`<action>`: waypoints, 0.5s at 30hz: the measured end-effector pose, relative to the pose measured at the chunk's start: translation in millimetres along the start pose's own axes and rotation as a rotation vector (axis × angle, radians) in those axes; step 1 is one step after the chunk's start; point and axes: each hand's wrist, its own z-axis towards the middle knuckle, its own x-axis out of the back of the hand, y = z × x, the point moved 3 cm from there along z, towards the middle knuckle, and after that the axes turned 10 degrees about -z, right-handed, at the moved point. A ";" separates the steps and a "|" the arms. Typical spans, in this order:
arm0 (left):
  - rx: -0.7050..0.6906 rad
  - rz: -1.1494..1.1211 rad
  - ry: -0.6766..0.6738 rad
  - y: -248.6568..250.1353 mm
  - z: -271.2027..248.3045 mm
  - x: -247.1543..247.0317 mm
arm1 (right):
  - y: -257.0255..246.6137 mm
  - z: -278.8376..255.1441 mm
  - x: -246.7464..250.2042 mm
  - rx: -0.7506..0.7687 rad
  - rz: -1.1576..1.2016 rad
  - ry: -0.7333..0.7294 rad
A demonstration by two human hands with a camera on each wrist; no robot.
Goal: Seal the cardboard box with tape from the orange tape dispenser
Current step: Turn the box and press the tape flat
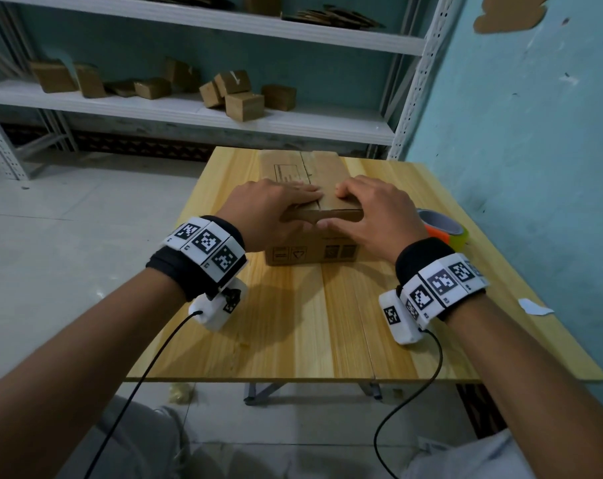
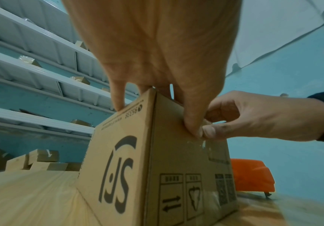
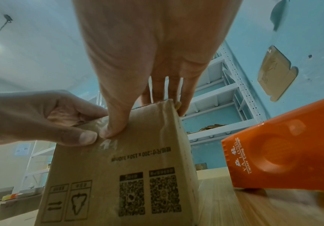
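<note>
Cardboard box (image 1: 314,250) mid-frame on the surface (image 1: 293,323); my left hand (image 1: 269,216) and right hand (image 1: 372,212) pinch its near top edge, fingers (image 1: 303,193) pressing flaps (image 1: 329,202) flat for taping. Orange tape dispenser (image 1: 441,228) lies centre right, untouched.

Two hands are in view, the left hand (image 1: 272,216) and the right hand (image 1: 372,209), both on one cardboard box (image 1: 314,257). Just outside the right hand lies one orange tape dispenser (image 1: 443,226). Under the hands is one wooden table (image 1: 327,333). The box face below the thumbs bears two square codes (image 3: 131,197) and two handling signs (image 3: 80,200). There are two wrist bands (image 1: 203,250) and two black cables (image 1: 148,371), one per arm. Beside the right forearm lies one white paper scrap (image 1: 535,305). Far beyond the fingertips stands one shelf rack (image 1: 155,105) holding about nine small boxes (image 1: 245,105) on its middle shelf.
</note>
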 end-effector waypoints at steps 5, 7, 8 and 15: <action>0.011 0.029 -0.010 -0.3 -0.6 -0.6 | -1.1 -0.1 -0.4 0.004 -0.014 -0.013; 0.010 0.036 0.000 -0.1 -0.7 -1.8 | -1.5 0.0 -0.7 -0.004 -0.022 -0.005; 0.012 0.039 -0.001 -0.2 -0.8 -1.6 | -1.4 -0.3 -0.4 -0.005 -0.019 -0.007; 0.032 0.025 0.000 1.4 -1.7 -0.6 | -2.9 -0.4 -0.2 -0.008 -0.037 -0.021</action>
